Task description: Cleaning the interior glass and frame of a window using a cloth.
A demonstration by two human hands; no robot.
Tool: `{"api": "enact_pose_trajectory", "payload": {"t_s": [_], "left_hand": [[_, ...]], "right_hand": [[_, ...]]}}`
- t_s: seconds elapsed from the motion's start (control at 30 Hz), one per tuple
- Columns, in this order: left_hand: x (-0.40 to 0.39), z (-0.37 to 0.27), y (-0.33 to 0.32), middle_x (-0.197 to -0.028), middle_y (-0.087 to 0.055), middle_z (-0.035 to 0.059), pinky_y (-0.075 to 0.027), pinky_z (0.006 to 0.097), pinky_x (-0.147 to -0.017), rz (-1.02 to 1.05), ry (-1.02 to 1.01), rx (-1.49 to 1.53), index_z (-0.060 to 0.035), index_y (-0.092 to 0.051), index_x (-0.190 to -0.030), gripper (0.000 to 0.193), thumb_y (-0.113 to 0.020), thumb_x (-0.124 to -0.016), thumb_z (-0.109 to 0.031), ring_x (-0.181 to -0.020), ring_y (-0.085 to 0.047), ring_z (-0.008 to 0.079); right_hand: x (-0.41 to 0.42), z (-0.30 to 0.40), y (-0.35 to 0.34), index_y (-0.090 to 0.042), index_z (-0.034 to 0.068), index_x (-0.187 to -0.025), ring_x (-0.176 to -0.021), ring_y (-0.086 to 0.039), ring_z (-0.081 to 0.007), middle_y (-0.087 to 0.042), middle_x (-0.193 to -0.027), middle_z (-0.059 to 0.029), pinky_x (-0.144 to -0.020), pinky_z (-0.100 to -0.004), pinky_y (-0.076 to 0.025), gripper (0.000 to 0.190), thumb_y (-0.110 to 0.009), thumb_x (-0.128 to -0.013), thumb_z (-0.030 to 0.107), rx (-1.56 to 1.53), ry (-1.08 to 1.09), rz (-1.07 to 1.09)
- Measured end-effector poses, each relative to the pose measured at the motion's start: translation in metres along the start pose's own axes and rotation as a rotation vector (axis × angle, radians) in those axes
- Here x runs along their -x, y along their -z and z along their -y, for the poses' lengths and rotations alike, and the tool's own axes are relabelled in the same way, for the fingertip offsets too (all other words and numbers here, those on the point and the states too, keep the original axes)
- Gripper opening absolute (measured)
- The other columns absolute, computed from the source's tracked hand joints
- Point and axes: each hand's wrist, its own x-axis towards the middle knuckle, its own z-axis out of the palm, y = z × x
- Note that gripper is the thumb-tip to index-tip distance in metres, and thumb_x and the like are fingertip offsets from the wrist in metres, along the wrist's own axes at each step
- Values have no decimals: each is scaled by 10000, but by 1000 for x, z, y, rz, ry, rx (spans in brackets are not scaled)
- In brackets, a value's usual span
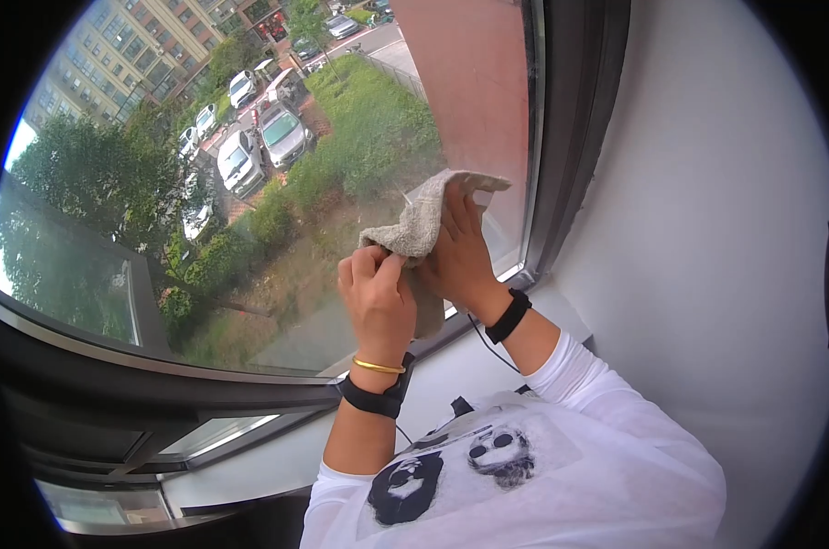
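A beige terry cloth (414, 223) is bunched between my two hands, in front of the window pane (359, 274). My left hand (380, 295) pinches the cloth's lower left edge between thumb and fingers. Higher and to the right, my right hand (459, 247) lies against the cloth with its fingers stretched up under a fold, so the fingertips are partly hidden. Part of the cloth hangs down between the wrists. Whether the cloth touches the glass I cannot tell. Each wrist wears a black strap, and a gold bangle (378, 367) sits on the left one.
A dark window frame (558, 137) runs up the right side beside a white wall (703, 206). The white sill (442, 374) lies below my hands. A thin black cable (493, 346) hangs near my right wrist. Parked cars, bushes and a building show outside through the glass.
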Motion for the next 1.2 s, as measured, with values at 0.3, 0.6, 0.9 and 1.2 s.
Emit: {"api": "enact_pose_trajectory", "payload": {"t_s": [0.3, 0.6, 0.9, 1.2], "left_hand": [[-22, -20, 4, -831, -496, 88, -390, 353, -758, -83, 14, 77, -73, -659, -974, 394, -517, -661, 119, -814, -460, 269], [2, -7, 5, -848, -499, 83, -380, 350, -780, -4, 58, 42, -64, -655, -989, 394, -524, -664, 116, -840, -455, 273], [-48, 0, 23, -893, -505, 91, -383, 362, -812, -218, -38, -140, -46, -658, -961, 330, -531, -692, 98, -883, -460, 279], [-6, -11, -43, -968, -500, 111, -405, 398, -831, 169, -23, -62, -31, -613, -956, 284, -560, -691, 56, -923, -455, 317]], "right_hand": [[-67, 0, 35, -480, 31, -1150, -1346, -172, -443, -297, -1428, -202, -1059, -597, -147, 519, -639, -672, 156, -18, -55, -129], [-1, 9, -1, -482, 28, -1211, -1339, -91, -505, -262, -1421, -268, -1036, -658, -47, 592, -640, -668, 204, -157, -128, 82], [-76, 16, 31, -526, 45, -1014, -1343, -161, -457, -294, -1432, -203, -1035, -651, -102, 408, -638, -651, 191, -41, 53, -120], [46, -34, 10, -465, 31, -1153, -1341, -206, -404, -321, -1401, -206, -1080, -557, -161, 538, -630, -643, 84, -195, -258, 94]]}}
